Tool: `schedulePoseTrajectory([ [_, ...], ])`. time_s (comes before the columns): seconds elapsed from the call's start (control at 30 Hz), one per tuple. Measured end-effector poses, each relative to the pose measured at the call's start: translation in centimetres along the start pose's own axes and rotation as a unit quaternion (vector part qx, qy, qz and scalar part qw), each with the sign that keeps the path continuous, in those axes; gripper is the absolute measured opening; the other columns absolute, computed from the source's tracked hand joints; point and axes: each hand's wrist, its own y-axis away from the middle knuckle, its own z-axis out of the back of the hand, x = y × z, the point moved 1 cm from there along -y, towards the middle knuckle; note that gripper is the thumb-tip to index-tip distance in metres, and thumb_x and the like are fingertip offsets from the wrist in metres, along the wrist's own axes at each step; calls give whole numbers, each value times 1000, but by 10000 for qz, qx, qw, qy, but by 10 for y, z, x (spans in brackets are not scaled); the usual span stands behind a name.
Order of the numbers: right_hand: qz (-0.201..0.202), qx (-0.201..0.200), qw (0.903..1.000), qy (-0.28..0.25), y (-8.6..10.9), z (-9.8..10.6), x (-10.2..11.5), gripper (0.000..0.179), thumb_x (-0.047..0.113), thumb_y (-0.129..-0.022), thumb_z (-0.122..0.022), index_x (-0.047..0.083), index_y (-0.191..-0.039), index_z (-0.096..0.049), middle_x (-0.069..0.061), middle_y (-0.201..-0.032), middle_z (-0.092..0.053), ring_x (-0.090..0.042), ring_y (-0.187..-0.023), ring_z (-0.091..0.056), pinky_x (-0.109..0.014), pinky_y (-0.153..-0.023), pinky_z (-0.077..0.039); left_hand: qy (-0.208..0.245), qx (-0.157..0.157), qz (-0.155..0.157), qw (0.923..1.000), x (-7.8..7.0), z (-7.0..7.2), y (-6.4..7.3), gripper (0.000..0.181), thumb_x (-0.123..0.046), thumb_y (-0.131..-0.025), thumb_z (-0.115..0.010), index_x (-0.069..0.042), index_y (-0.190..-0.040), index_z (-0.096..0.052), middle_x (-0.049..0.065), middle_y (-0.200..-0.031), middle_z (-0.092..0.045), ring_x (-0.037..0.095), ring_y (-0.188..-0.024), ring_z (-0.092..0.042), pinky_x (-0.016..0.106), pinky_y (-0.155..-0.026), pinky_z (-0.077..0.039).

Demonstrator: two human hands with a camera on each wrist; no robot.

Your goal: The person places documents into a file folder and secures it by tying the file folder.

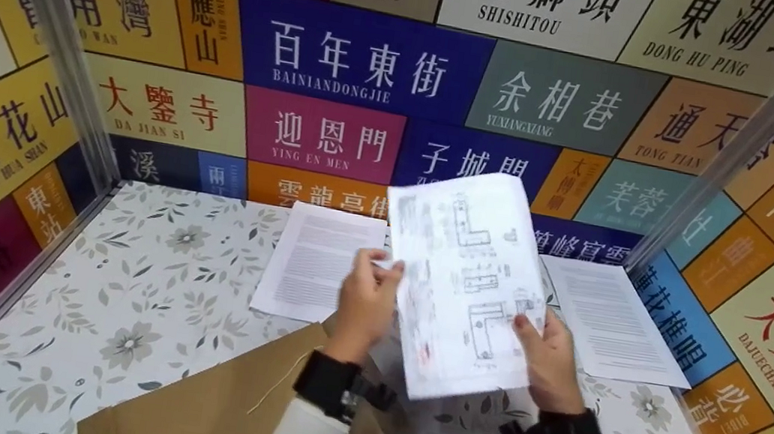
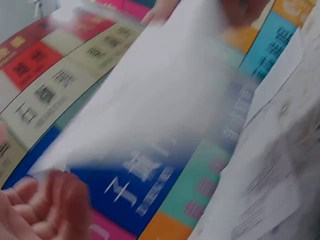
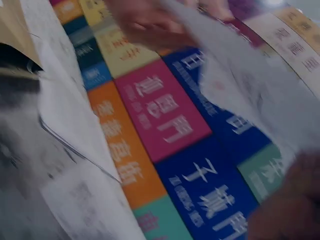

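Note:
In the head view a white printed sheet (image 1: 468, 289) with line drawings of L-shaped and rectangular plans is held up, tilted, above the table. My right hand (image 1: 557, 354) grips its lower right edge, thumb across the printed face and the other fingers mostly behind. At its left edge my left hand (image 1: 367, 305) has curled fingers, the thumb and fingertips pinching the margin. The left wrist view shows the sheet (image 2: 150, 90) blurred, a corner meeting the left fingertips. In the right wrist view the sheet (image 3: 250, 75) is seen edge-on and slightly bent.
Text pages (image 1: 319, 268) lie at the back left of the floral-patterned table (image 1: 146, 259), and another text page (image 1: 615, 321) at the right. A brown paper envelope (image 1: 204, 388) with a string lies in front, partly under my left forearm. Colourful sign-covered walls (image 1: 372, 56) enclose the table.

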Motion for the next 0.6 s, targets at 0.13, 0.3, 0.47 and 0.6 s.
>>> schedulePoseTrajectory([
  [0.13, 404, 1227, 9916, 34, 2, 24, 10, 34, 7, -110, -48, -5, -142, -50, -20, -105, -75, -29, -80, -77, -41, -66, -62, -641, 45, 148, 9978, 9, 32, -12, 60, -41, -102, -63, -5, -147, -45, 13, -117, -66, 30, -102, -67, 49, -92, -52],
  [0.3, 589, 2683, 9615, 16, 4, 37, 18, 40, -3, -110, -39, -1, -149, -47, -22, -109, -74, -33, -82, -77, -45, -64, -61, -1015, 770, -184, 9917, 20, 52, -19, 63, -45, -101, -64, -8, -150, -47, 16, -137, -58, 32, -123, -59, 49, -104, -47],
  [0.47, 601, 3120, 9481, 163, 5, 35, 22, 38, -6, -109, -39, -6, -146, -47, -24, -110, -74, -36, -83, -77, -48, -64, -61, -137, 1525, 320, 9877, 32, 46, -20, 45, -41, -103, -64, -7, -132, -63, 11, -105, -69, 23, -87, -65, 42, -74, -58],
  [0.6, 595, 2914, 9519, 742, 7, 34, 23, 34, -5, -109, -43, -11, -142, -45, -21, -107, -75, -35, -80, -77, -49, -62, -60, 653, 1092, 794, 9887, 39, 38, -22, 26, -28, -102, -68, -2, -107, -67, 5, -78, -63, 15, -62, -58, 30, -53, -51],
])
